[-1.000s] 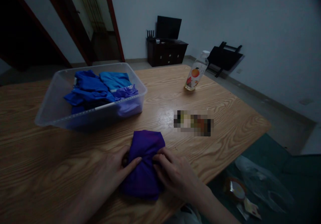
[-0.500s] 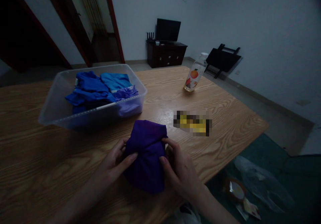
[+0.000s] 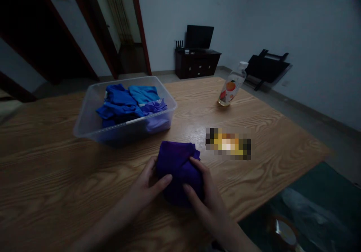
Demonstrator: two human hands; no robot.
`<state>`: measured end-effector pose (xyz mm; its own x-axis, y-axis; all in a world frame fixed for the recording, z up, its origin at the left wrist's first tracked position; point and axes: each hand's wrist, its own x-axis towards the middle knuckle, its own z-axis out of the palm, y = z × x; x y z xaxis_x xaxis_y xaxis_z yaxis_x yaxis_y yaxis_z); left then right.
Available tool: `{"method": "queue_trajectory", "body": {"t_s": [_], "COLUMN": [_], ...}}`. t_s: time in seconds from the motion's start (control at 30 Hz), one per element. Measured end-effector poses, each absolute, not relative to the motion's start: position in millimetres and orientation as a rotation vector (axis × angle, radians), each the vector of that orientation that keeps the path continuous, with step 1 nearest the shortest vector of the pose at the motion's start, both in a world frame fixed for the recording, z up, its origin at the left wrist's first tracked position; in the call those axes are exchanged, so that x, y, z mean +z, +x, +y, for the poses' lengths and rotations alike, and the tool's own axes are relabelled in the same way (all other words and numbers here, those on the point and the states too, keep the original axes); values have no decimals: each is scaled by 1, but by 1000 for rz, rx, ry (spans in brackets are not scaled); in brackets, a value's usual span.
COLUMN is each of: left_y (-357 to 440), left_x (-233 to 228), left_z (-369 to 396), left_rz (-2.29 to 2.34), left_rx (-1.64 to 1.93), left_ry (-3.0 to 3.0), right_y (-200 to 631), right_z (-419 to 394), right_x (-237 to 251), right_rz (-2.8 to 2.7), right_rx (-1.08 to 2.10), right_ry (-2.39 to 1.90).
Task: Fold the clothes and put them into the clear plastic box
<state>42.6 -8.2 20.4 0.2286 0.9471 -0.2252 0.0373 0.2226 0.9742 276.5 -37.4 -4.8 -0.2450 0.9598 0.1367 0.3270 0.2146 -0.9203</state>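
Since a second ago both hands have drawn the folded purple cloth bundle (image 3: 179,171) into a tighter ball, nearer the clear plastic bin of blue clothes (image 3: 93,126) | left hand (image 3: 145,186) and right hand (image 3: 204,193) clamped on bundle | bundle rests on the wooden table (image 3: 56,176) | juice bottle (image 3: 231,89) well apart.

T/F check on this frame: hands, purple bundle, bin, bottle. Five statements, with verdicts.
1. Both hands grip the folded purple cloth bundle. True: left hand and right hand clasp its sides.
2. The clear plastic bin is empty. False: it holds blue and lilac clothes.
3. The clear bottle with the orange-fruit label lies flat. False: it stands upright.
4. The bundle is inside the bin. False: it is at the wooden table, in front of the bin.
5. A dark screen stands on the far cabinet. True.
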Motion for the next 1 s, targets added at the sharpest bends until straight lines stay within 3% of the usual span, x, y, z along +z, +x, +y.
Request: {"method": "queue_trajectory", "body": {"t_s": [0.23, 0.43, 0.6, 0.77, 0.9, 1.0], "left_y": [47, 50, 39, 6, -16, -26], "left_x": [22, 41, 88, 149, 153, 128], "left_z": [-8, -16, 11, 96, 173, 209], "left_rz": [1125, 1165, 1252, 1387, 1401, 1466], "left_rx": [962, 877, 983, 1226, 1016, 623], "left_ry": [1051, 1322, 1272, 1593, 1764, 1765], "right_y": [279, 287, 295, 291, 286, 285], "right_z": [-31, -33, -28, -21, -18, -17], "right_x": [-13, -18, -22, -12, 0, 4], "right_rz": [-1825, -1842, -1837, -2006, -2167, -2210], "right_rx": [907, 966, 1043, 999, 986, 991], "right_ry": [-1126, -1136, -1089, -993, -905, -892]}}
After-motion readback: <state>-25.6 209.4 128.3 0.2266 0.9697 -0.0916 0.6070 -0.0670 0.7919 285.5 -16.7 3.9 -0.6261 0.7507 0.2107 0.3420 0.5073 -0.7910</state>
